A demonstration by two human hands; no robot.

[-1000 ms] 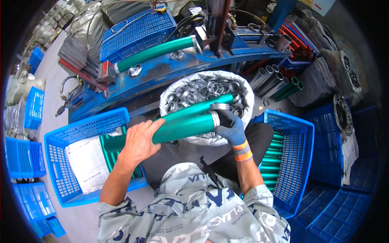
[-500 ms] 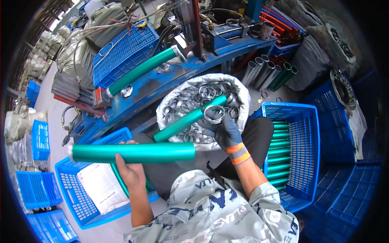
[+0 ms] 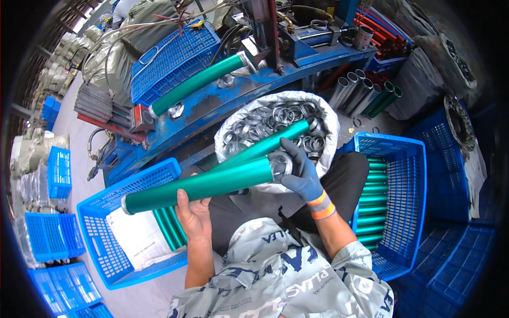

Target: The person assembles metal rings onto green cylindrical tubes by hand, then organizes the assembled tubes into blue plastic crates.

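My bare left hand (image 3: 194,217) is closed around a long green tube (image 3: 222,183), held slanting across my lap with its right end higher. A silver metal ring (image 3: 280,165) sits at that right end, gripped by my right hand (image 3: 304,175) in a blue-grey glove. Whether the ring is on the tube or only against it, I cannot tell. Another silver ring (image 3: 124,205) caps the tube's left end. Behind it, a second green tube (image 3: 268,142) lies across a white sack (image 3: 330,114) filled with loose metal rings (image 3: 254,119).
Blue crates stand on both sides: the left crate (image 3: 93,233) holds green tubes and a white sheet, the right crate (image 3: 416,206) a stack of green tubes. Ahead is a blue machine bench (image 3: 196,124) with a green tube (image 3: 199,85) mounted. Upright tubes (image 3: 360,94) stand at the back right.
The tube in my left hand has swung from level to slanting, its right end up and rightward. My right hand has brought the ring down from above the sack to that end.
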